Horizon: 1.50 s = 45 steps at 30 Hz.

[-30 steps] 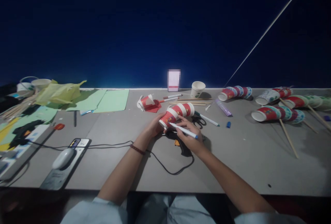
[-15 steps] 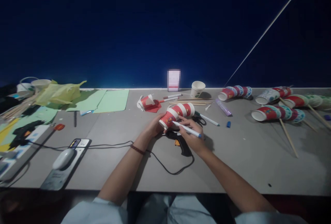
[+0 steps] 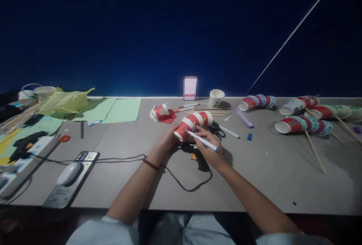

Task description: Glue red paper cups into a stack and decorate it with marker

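Tilted above the table, a row of joined red-and-white paper cups [image 3: 194, 122] rests in my left hand [image 3: 169, 138], whose fingers are partly hidden behind it. My right hand [image 3: 210, 147] is closed around a white marker [image 3: 204, 140] with a blue end. The marker's tip meets the red surface of the nearest cup, or is very close to it. Beneath my hands lies a black glue gun [image 3: 201, 158] with an orange trigger. Black-handled scissors [image 3: 220, 131] and a capped marker [image 3: 229, 131] lie just beyond my right hand.
Several joined-cup pieces [image 3: 307, 125], some on sticks, lie at the right. A white paper cup [image 3: 217, 97] stands at the back. Green paper [image 3: 124, 110], a yellow bag [image 3: 66, 102], a phone [image 3: 60, 196] and a power strip [image 3: 31, 162] occupy the left. The glue gun's cord [image 3: 118, 159] crosses the table.
The marker tip has shifted very slightly left and up on the cup, with my right hand following. My left hand and the cups stay almost still.
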Each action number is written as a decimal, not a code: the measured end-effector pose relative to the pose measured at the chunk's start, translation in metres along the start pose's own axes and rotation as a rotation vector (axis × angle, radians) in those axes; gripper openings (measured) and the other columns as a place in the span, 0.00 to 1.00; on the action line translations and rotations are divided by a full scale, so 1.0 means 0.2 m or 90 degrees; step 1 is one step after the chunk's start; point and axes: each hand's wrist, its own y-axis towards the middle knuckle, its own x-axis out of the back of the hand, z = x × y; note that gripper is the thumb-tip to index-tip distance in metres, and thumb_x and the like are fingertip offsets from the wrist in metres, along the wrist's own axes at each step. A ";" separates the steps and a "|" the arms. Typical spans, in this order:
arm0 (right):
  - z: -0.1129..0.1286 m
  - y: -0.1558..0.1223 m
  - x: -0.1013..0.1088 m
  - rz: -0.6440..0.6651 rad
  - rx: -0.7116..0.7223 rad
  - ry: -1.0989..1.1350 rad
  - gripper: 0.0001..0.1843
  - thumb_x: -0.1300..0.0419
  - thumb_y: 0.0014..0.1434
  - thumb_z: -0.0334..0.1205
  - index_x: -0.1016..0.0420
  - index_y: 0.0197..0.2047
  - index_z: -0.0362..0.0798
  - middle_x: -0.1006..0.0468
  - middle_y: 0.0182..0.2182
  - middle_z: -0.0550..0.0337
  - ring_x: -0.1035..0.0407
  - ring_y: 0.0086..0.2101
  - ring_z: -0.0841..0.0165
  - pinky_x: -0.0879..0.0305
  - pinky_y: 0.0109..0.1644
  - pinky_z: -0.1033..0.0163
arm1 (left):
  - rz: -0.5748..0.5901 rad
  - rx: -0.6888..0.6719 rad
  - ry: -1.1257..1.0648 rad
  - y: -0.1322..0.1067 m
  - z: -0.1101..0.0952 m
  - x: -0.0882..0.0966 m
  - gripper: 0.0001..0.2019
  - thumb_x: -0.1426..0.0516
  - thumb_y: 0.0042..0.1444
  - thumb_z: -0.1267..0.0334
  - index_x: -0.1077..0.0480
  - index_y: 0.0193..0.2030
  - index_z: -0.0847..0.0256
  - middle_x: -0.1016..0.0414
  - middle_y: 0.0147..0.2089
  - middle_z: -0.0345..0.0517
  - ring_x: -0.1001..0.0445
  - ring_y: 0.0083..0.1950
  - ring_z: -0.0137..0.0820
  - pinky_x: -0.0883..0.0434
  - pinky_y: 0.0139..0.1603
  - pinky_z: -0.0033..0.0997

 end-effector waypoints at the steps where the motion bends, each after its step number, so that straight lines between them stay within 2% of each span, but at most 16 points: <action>1: 0.00 0.00 0.00 0.003 0.002 -0.001 0.06 0.38 0.59 0.37 0.22 0.40 0.52 0.17 0.49 0.48 0.24 0.53 0.56 0.25 0.53 0.53 | -0.009 -0.007 -0.006 0.00 0.00 0.00 0.19 0.47 0.64 0.56 0.23 0.44 0.71 0.18 0.33 0.55 0.22 0.29 0.35 0.28 0.28 0.29; 4: -0.01 0.00 0.00 0.001 0.014 -0.008 0.06 0.39 0.59 0.36 0.22 0.40 0.52 0.17 0.49 0.49 0.25 0.54 0.56 0.25 0.53 0.54 | -0.036 -0.008 -0.006 0.00 0.01 0.00 0.18 0.47 0.63 0.57 0.23 0.43 0.70 0.18 0.34 0.55 0.21 0.32 0.37 0.26 0.33 0.32; 8: 0.00 0.01 0.00 0.002 0.019 -0.012 0.06 0.39 0.59 0.37 0.22 0.40 0.51 0.17 0.48 0.50 0.25 0.54 0.56 0.25 0.54 0.54 | -0.045 -0.004 0.018 -0.02 0.00 -0.01 0.18 0.46 0.63 0.57 0.22 0.45 0.70 0.18 0.34 0.54 0.21 0.32 0.37 0.25 0.35 0.33; 17: 0.01 0.00 -0.01 0.028 -0.005 -0.033 0.06 0.38 0.59 0.39 0.21 0.40 0.52 0.15 0.45 0.53 0.23 0.52 0.57 0.25 0.53 0.56 | -0.032 0.006 -0.004 -0.03 -0.02 -0.03 0.18 0.48 0.65 0.58 0.22 0.41 0.70 0.18 0.33 0.54 0.21 0.30 0.35 0.27 0.34 0.31; 22: 0.01 0.00 -0.01 0.043 0.011 -0.050 0.06 0.39 0.59 0.38 0.21 0.40 0.53 0.15 0.42 0.54 0.23 0.52 0.57 0.25 0.53 0.55 | -0.032 0.015 -0.022 -0.03 -0.02 -0.03 0.17 0.48 0.65 0.60 0.22 0.41 0.71 0.18 0.33 0.56 0.21 0.31 0.37 0.26 0.37 0.32; 31: 0.02 0.00 -0.02 0.050 0.040 -0.036 0.06 0.39 0.58 0.35 0.21 0.38 0.53 0.15 0.37 0.55 0.25 0.55 0.55 0.26 0.54 0.54 | -0.038 0.011 -0.013 -0.03 -0.02 -0.02 0.18 0.49 0.65 0.59 0.22 0.40 0.72 0.18 0.32 0.57 0.21 0.30 0.37 0.26 0.35 0.32; 34: 0.02 0.00 -0.02 0.031 0.009 -0.028 0.05 0.38 0.58 0.36 0.21 0.39 0.52 0.15 0.39 0.55 0.23 0.52 0.56 0.25 0.54 0.54 | -0.037 0.022 -0.006 -0.03 -0.02 -0.03 0.18 0.49 0.65 0.59 0.22 0.41 0.71 0.18 0.32 0.55 0.21 0.29 0.36 0.26 0.34 0.31; 39: 0.02 0.00 -0.02 0.008 -0.052 0.013 0.06 0.38 0.59 0.40 0.21 0.40 0.50 0.18 0.50 0.48 0.19 0.43 0.58 0.21 0.46 0.56 | -0.023 0.014 0.000 -0.03 -0.02 -0.03 0.19 0.48 0.65 0.59 0.23 0.46 0.73 0.18 0.34 0.56 0.20 0.31 0.37 0.25 0.37 0.33; 45: 0.01 -0.01 -0.02 0.017 -0.045 0.020 0.06 0.38 0.60 0.40 0.21 0.40 0.51 0.18 0.50 0.51 0.18 0.42 0.60 0.21 0.46 0.58 | -0.020 0.022 0.009 -0.02 -0.01 0.00 0.19 0.48 0.65 0.57 0.22 0.44 0.72 0.17 0.35 0.56 0.20 0.32 0.37 0.25 0.36 0.33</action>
